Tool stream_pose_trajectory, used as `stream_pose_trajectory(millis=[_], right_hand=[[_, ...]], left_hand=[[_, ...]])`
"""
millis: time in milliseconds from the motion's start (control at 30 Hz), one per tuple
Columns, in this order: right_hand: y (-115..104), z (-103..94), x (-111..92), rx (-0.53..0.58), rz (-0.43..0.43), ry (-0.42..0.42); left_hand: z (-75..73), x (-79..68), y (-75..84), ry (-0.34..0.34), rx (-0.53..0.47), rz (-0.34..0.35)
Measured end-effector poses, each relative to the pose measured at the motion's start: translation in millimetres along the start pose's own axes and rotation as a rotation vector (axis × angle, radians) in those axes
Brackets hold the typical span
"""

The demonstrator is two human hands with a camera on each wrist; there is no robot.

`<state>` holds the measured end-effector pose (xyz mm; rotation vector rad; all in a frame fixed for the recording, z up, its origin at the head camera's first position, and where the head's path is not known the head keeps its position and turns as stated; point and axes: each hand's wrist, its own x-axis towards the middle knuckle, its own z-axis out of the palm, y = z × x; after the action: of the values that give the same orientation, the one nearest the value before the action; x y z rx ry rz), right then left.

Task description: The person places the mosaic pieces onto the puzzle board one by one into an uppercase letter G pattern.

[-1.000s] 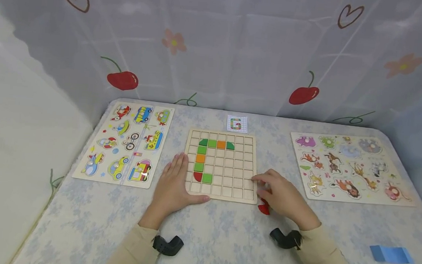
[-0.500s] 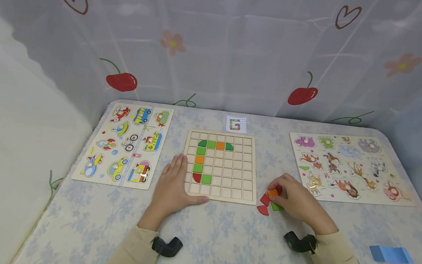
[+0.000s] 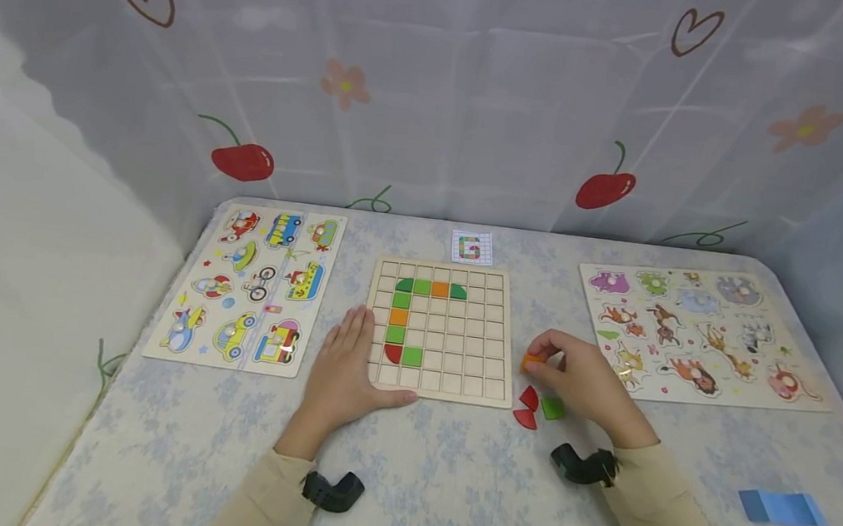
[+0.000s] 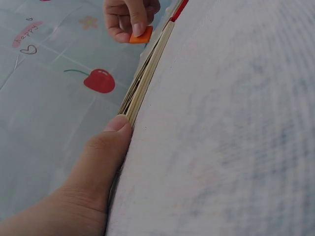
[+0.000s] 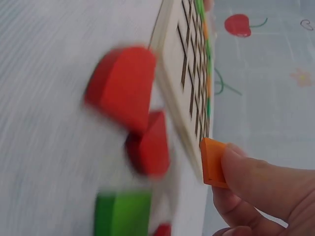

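Observation:
My left hand (image 3: 343, 366) rests along the left edge of a wooden grid board (image 3: 455, 345), fingers straight, thumb at the front edge. Green, orange and red tiles fill cells along the board's upper row, left column and lower left. Between thumb and fingers, my right hand (image 3: 582, 384) pinches an orange square tile (image 5: 214, 162), held just right of the board. Below that hand lie a green square tile (image 3: 553, 407) and two red quarter-round tiles (image 3: 525, 420) on the cloth. In the right wrist view, a further bit of red (image 5: 162, 230) shows at the bottom, mostly cut off.
A small card (image 3: 471, 248) with a coloured G pattern lies behind the board. A vehicle puzzle (image 3: 290, 302) is on the left, an animal puzzle (image 3: 651, 387) on the right. A folded blue piece (image 3: 781, 507) lies at front right.
My right hand has drawn back from the board's right edge to the loose tiles, picked up the orange square tile, and moved slightly left with it. The left hand stays put.

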<state>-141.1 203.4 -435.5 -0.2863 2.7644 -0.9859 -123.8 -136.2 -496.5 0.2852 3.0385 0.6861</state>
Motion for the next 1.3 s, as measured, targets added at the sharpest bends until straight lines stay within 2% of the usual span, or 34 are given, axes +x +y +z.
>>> stream_pose_trajectory(millis=[100, 333, 600, 1000, 1300], right_hand=[[-12, 10.3, 8, 0.036, -0.024, -0.003], [-44, 39.1, 24, 0.119, -0.032, -0.073], [-67, 68.4, 38, 0.121, -0.091, -0.098], [-78, 84.0, 43, 0.046, -0.111, -0.039], [-80, 83.0, 39, -0.042, -0.148, -0.044]], left_hand=[[-0.9, 0.1, 1.1, 0.0, 0.001, 0.001], [-1.7, -0.7, 1.5, -0.002, 0.012, -0.001], [-0.4, -0.9, 0.1, 0.013, 0.017, 0.005], [0.2, 0.0, 0.3, 0.001, 0.014, -0.003], [0.8, -0.2, -0.5, 0.006, 0.014, -0.001]])
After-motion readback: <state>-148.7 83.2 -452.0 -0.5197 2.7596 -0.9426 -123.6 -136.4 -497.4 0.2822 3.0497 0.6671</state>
